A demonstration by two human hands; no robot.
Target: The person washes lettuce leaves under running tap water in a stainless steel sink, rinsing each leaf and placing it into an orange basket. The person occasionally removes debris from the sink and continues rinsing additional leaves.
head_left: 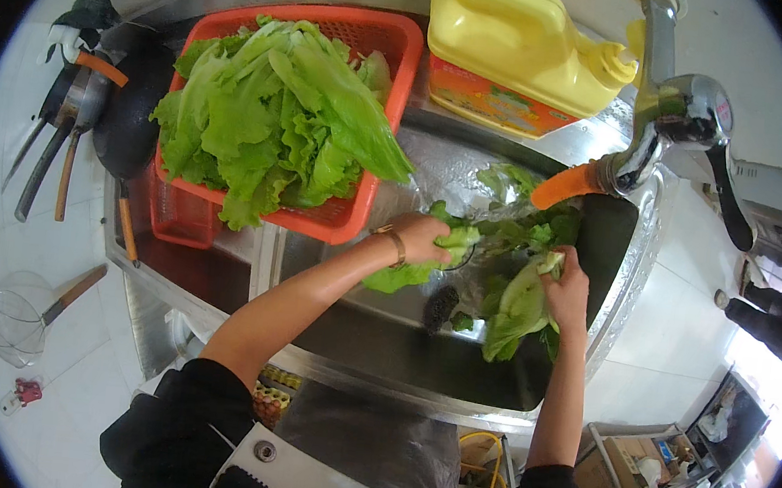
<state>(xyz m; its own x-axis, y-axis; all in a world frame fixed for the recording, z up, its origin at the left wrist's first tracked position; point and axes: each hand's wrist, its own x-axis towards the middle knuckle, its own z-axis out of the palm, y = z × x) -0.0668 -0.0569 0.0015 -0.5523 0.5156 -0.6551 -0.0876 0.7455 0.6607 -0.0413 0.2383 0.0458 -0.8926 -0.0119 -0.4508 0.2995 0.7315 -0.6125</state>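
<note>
Both of my hands work over a steel sink basin with wet lettuce in it. My left hand, with a bracelet at the wrist, is closed round a green lettuce leaf. On the right, my right hand grips a lettuce head by its pale stem end. More loose leaves lie at the far side of the basin. A dark scouring pad rests on the basin floor between my hands. To the left, a red plastic basket holds a heap of lettuce leaves.
A chrome faucet with an orange spout sleeve reaches over the basin's right side. Behind the basin lies a yellow jug. Pans and a wire strainer hang at the left. Shelves with boxes stand lower right.
</note>
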